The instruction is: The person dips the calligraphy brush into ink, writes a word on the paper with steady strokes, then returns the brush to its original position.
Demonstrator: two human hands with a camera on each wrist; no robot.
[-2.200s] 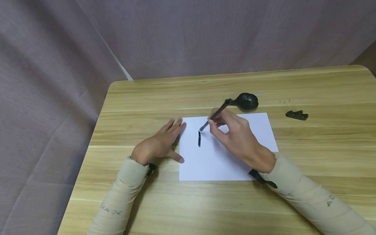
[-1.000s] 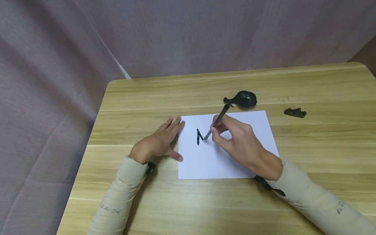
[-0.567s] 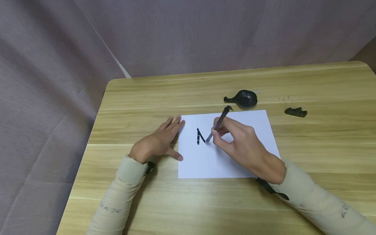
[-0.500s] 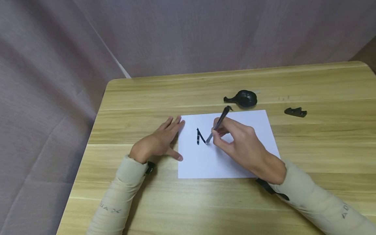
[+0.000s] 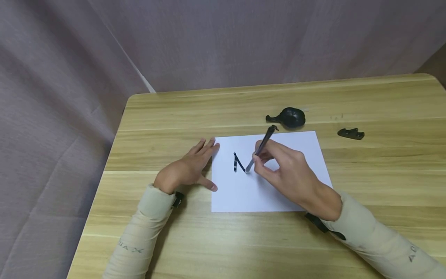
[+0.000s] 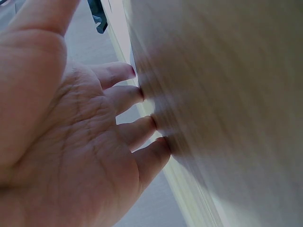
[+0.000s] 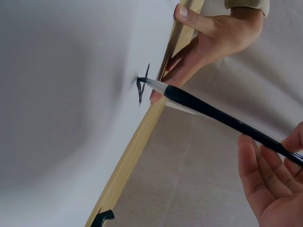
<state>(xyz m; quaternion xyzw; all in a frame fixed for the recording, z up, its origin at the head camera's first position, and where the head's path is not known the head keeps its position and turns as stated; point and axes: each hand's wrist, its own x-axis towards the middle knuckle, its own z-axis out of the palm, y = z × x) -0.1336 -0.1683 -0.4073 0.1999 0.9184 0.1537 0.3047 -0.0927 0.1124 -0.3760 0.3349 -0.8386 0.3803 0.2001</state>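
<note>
My right hand (image 5: 290,172) pinches a black-handled calligraphy brush (image 5: 267,136) between thumb and fingers over a white sheet of paper (image 5: 237,197). In the right wrist view the pale bristles (image 7: 155,85) have a dark tip, which touches the paper at the end of a slanting stroke. Black ink strokes (image 5: 235,164), one vertical and one diagonal joined at the top, mark the sheet's left part. My left hand (image 5: 186,168) lies with spread fingers at the paper's left edge, thumb and fingertips on the sheet. Its fingertips press down in the left wrist view (image 6: 142,125).
Behind the paper sits a black ink dish (image 5: 292,117) with a short handle pointing left. To its right lies a small black wavy brush rest (image 5: 350,134). A grey curtain (image 5: 244,42) hangs beyond the wooden table's far edge (image 5: 195,93).
After the vertical stroke, my right hand has moved the brush tip from that stroke's top down and right, leaving a diagonal ink line. The left hand has stayed in place.
</note>
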